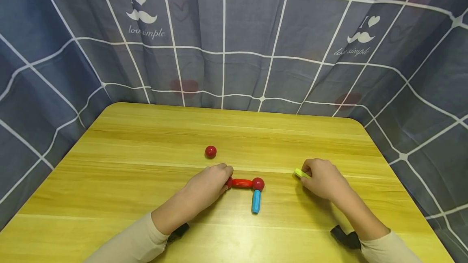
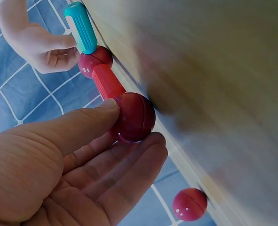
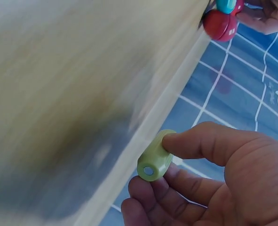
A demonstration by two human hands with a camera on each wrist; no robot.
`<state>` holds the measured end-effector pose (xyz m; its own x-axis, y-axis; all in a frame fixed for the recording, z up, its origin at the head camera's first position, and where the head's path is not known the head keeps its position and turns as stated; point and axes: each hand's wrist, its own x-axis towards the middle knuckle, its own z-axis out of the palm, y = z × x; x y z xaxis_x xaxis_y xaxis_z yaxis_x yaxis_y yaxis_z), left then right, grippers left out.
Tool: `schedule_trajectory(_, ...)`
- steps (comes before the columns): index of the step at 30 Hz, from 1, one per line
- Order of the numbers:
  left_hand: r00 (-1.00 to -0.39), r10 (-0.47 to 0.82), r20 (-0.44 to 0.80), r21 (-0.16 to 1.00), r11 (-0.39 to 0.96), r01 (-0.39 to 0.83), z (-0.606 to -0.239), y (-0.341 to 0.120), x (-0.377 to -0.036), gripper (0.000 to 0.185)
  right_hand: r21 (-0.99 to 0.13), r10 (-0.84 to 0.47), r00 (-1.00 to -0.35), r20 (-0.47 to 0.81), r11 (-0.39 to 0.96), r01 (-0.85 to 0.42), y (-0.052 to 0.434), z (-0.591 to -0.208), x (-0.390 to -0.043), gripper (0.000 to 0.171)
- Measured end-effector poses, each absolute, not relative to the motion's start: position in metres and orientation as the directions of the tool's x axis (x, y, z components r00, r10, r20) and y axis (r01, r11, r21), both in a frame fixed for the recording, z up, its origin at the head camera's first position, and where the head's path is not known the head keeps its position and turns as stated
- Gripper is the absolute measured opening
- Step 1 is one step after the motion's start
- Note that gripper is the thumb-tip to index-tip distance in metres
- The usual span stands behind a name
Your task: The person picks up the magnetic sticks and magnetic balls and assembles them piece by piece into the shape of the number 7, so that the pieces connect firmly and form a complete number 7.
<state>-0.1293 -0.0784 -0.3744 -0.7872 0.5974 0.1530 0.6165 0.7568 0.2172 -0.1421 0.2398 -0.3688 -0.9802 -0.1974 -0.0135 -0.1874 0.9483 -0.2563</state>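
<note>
Assembly looks partly done: left hand [image 1: 210,182] pinches the end ball [image 2: 133,117] of a joined red-and-blue piece, right hand [image 1: 323,180] grips a loose green rod [image 3: 155,161], spare ball [image 1: 210,151] unattached on the bench [image 1: 146,141].

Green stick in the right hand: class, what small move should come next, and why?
Probably carry the green stick left to the red ball at the corner. The right hand pinches the stick just off the wooden table, apart from the build, while the left hand steadies the other end ball of the red stick.
</note>
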Motion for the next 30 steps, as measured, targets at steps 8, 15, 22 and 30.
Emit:
schedule_trajectory(8,-0.79,0.595,0.148,0.222,0.758,0.613,-0.375,-0.078,-0.129,0.012,-0.274,-0.254,-0.966,-0.039,0.933,-0.234,0.228,-0.366,-0.133,0.012)
schedule_trajectory(15,-0.788,0.596,0.156,0.221,0.756,0.616,-0.375,-0.078,-0.129,0.012,-0.287,-0.265,-0.962,-0.057,0.928,-0.239,0.221,-0.366,-0.125,0.013)
schedule_trajectory(22,-0.789,0.596,0.151,0.225,0.756,0.614,-0.374,-0.078,-0.129,0.013,-0.299,-0.283,-0.957,-0.066,0.921,-0.251,0.216,-0.366,-0.121,0.014)
schedule_trajectory(30,-0.793,0.592,0.143,0.227,0.76,0.609,-0.374,-0.078,-0.129,0.012,-0.287,-0.3,-0.951,-0.074,0.92,-0.268,0.211,-0.363,-0.115,0.015)
